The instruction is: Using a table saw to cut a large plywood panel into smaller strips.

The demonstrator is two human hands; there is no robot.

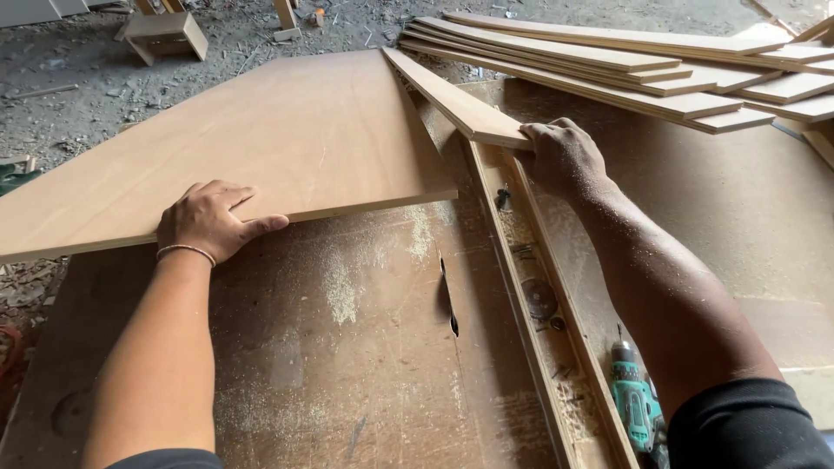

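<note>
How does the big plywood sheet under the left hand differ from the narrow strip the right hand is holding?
The plywood sheet is broad; the strip is slim. The left hand lies flat on the sheet's near edge, while the right hand grips the strip's near end. The sheet sits left of the saw blade, the strip right of it. Both are pale wood.

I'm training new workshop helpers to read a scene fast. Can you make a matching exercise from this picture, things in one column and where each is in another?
Things:
1. large tan plywood sheet
2. narrow cut wooden strip
3. teal cordless drill
4. stack of long wooden strips

Places:
A. lower right, by the right forearm
B. under the left hand
C. far right, at the top of the view
D. its near end at the right hand

Pairs: 1-B, 2-D, 3-A, 4-C
</note>
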